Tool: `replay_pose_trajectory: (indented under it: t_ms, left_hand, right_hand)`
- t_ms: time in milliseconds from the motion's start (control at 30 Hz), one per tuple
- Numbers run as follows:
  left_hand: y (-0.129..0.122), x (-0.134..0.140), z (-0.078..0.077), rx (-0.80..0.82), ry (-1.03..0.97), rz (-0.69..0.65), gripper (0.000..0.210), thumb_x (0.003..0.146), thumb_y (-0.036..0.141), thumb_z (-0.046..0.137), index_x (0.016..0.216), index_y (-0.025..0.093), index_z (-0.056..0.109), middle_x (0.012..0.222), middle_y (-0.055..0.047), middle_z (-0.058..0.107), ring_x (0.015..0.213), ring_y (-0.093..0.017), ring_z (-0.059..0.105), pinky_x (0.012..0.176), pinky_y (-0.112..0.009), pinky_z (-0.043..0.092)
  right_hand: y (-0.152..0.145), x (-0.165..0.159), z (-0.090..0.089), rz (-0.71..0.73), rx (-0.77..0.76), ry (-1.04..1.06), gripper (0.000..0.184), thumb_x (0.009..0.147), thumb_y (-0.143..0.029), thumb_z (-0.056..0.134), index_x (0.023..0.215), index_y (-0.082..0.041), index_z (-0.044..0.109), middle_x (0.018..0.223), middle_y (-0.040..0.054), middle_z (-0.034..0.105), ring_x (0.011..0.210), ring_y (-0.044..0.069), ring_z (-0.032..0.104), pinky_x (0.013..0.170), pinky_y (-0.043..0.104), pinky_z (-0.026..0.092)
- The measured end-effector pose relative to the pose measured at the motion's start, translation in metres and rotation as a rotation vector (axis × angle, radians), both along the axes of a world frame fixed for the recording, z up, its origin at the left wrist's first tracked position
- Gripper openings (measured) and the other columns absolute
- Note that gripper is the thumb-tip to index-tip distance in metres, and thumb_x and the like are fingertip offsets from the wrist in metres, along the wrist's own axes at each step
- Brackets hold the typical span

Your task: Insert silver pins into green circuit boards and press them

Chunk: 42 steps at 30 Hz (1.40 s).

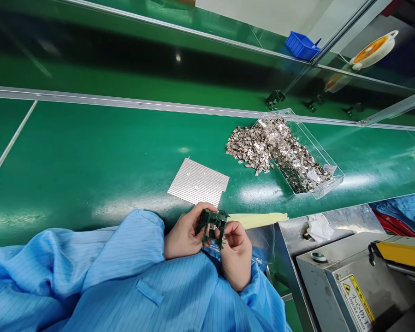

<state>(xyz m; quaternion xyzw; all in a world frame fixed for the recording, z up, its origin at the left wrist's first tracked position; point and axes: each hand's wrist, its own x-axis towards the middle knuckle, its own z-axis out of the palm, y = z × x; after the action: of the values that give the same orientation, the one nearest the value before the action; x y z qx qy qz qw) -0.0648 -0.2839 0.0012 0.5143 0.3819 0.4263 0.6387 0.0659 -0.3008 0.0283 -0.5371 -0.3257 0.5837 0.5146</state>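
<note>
Dark green, the boxy open frame (222, 227) is clamped by left fingers (198, 211) and right fingers (234, 228).

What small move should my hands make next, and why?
I'd probably steady the dark green part with your left hand and make a gentle adjustment with your right hand. Both hands are already on it, with the right fingers at its side, while the heap of metal pieces lies well away from them.
</note>
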Motion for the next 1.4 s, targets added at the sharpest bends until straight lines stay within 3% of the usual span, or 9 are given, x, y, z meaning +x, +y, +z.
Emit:
replay_pose_trajectory:
  t_ms: [200,500,733,1167,1400]
  left_hand:
    - [0.0,0.0,0.0,0.003,0.025,-0.01,0.033,0.089,0.036,0.055,0.115,0.019,0.043,0.082,-0.004,0.058,0.057,-0.011,0.057,0.053,-0.021,0.049]
    - [-0.001,-0.001,-0.003,-0.048,0.003,-0.009,0.033,0.09,0.035,0.055,0.117,0.021,0.043,0.087,-0.004,0.056,0.058,-0.009,0.054,0.052,-0.019,0.048]
    - [0.004,-0.001,0.008,-0.095,-0.161,-0.063,0.035,0.09,0.039,0.055,0.117,0.022,0.04,0.09,-0.003,0.056,0.07,-0.01,0.058,0.063,-0.019,0.05]
    - [-0.004,0.001,0.01,-0.063,-0.088,0.01,0.034,0.091,0.041,0.053,0.116,0.022,0.041,0.082,-0.002,0.057,0.058,-0.009,0.057,0.052,-0.018,0.049]
    - [-0.001,0.003,0.009,-0.162,-0.166,-0.021,0.04,0.087,0.044,0.059,0.112,0.02,0.039,0.079,-0.001,0.057,0.055,-0.007,0.054,0.05,-0.017,0.047]
  right_hand:
    - [0.0,-0.001,0.002,0.007,0.027,0.008,0.029,0.068,-0.023,0.073,0.067,-0.021,0.045,0.056,-0.0063,0.054,0.045,0.009,0.051,0.043,0.02,0.042]
    - [0.001,0.001,0.0,0.004,0.043,-0.04,0.03,0.069,-0.03,0.073,0.067,-0.021,0.045,0.056,-0.0052,0.053,0.046,0.01,0.049,0.043,0.02,0.042]
    - [0.001,0.002,0.0,-0.055,0.086,-0.049,0.031,0.068,-0.032,0.076,0.067,-0.021,0.047,0.059,-0.0037,0.055,0.05,0.011,0.053,0.047,0.021,0.046]
    - [0.0,-0.003,0.001,-0.002,0.106,0.117,0.034,0.07,-0.024,0.077,0.071,-0.022,0.043,0.059,-0.0055,0.059,0.043,0.009,0.05,0.042,0.022,0.044]
    - [-0.001,-0.002,-0.003,0.003,0.056,0.134,0.042,0.066,-0.022,0.078,0.061,-0.021,0.037,0.054,-0.0074,0.051,0.046,0.009,0.048,0.046,0.022,0.042]
